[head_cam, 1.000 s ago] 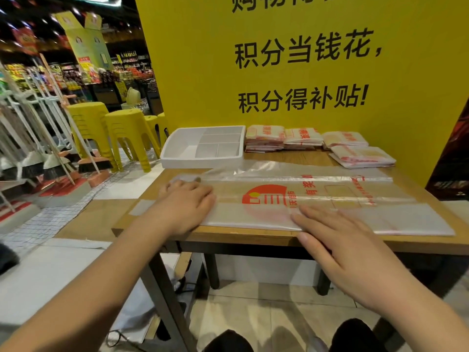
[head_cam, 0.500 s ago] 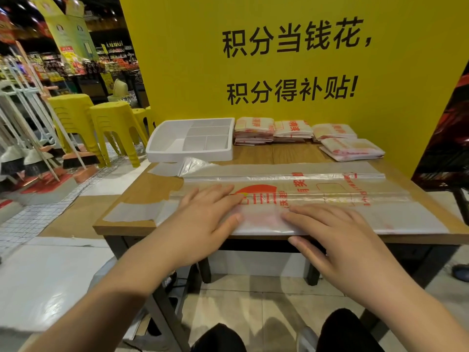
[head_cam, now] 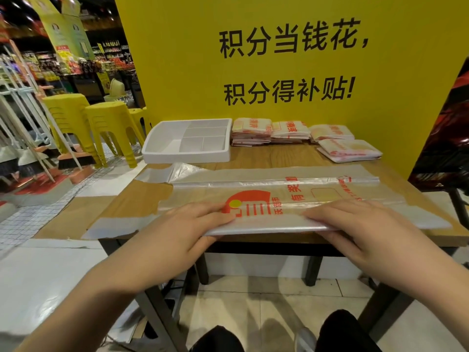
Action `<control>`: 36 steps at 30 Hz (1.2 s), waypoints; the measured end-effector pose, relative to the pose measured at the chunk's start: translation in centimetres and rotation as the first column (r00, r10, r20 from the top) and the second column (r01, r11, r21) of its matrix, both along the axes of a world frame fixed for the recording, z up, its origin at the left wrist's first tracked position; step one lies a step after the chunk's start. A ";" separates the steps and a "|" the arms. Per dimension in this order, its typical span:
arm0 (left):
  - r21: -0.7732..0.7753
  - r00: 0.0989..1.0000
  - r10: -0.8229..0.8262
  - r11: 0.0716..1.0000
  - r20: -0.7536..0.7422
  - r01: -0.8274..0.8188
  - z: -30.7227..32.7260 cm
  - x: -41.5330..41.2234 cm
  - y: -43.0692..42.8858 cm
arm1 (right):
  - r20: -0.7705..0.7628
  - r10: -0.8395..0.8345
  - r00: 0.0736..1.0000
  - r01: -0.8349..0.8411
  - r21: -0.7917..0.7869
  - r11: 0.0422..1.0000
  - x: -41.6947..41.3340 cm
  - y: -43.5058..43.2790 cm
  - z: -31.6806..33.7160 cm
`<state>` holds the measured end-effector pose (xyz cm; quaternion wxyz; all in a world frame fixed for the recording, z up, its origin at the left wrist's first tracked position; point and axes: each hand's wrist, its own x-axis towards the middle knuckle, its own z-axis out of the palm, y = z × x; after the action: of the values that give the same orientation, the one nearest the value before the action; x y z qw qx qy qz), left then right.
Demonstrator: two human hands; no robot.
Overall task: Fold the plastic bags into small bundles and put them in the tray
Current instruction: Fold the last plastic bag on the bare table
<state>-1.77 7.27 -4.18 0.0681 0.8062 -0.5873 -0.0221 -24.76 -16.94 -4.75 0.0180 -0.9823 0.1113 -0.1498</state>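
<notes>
Bag, translucent with red print, lies folded lengthwise across bench. Left hand and right hand each pinch its raised near edge.

A supermarket: stocked shelves fill the background, brooms stand on display, stacked yellow stools sit nearby, and a yellow promotional sign backs the worktop.

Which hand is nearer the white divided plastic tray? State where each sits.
Left. The left hand grips the clear printed plastic bag nearly straight in front of the white divided tray; the right hand grips it farther right.
</notes>
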 end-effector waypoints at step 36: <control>-0.388 0.988 0.101 0.911 -0.118 -0.140 -0.8 9.6 -6.8 | 0.076 -0.096 0.992 0.092 0.061 0.994 9.6 -7.5 0.1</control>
<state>7.84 0.48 -4.98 0.2585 0.8086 -0.5248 0.0627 -15.20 -24.39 -4.65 0.0435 -0.9683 0.1610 -0.1859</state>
